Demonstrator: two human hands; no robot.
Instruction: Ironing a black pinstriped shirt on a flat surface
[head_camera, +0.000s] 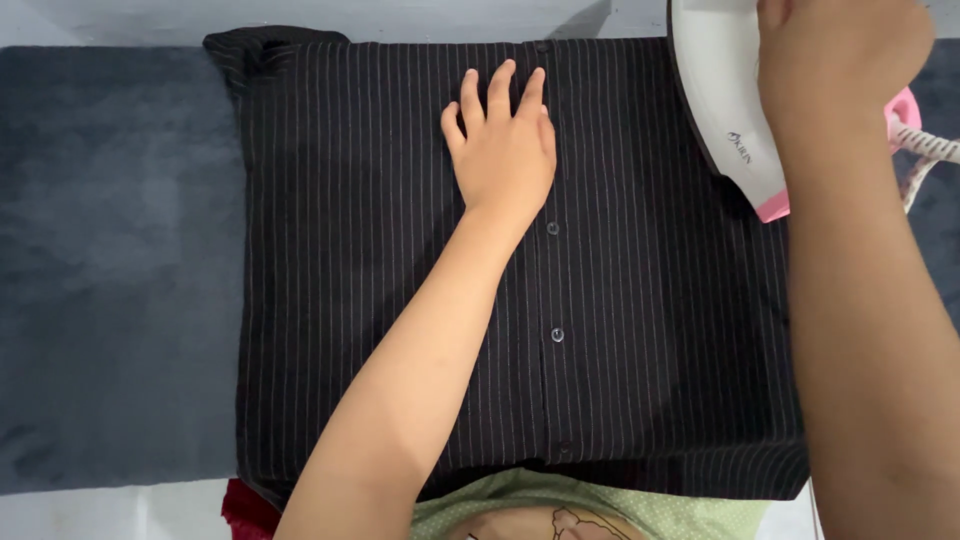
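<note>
R hand (840, 60) has its grip closed over the top of the iron (725, 100), white w/ pink trim, sitting on the shirt's right side near the top edge; its cord (930, 145) trails off to the right. L hand (505, 140) holds nothing: grip wide, palm flat, fingers spread, pressing the shirt (380, 280) just left of the button placket (553, 300). Shirt is black w/ thin pale stripes, buttoned, spread flat across a dark grey pad (110, 270) that covers the desk; collar end bunched at upper left. A bit of red cloth (245, 510) shows at the near edge, under the shirt hem. Risks, as a judgement: iron resting too long in one spot could scorch or shine the dark fabric; soleplate run over the buttons (557, 334) may mark or melt them; L hand is on the same panel, so a sideways pass toward it could burn fingers; cord may snag on the pad edge and jerk the iron.
</note>
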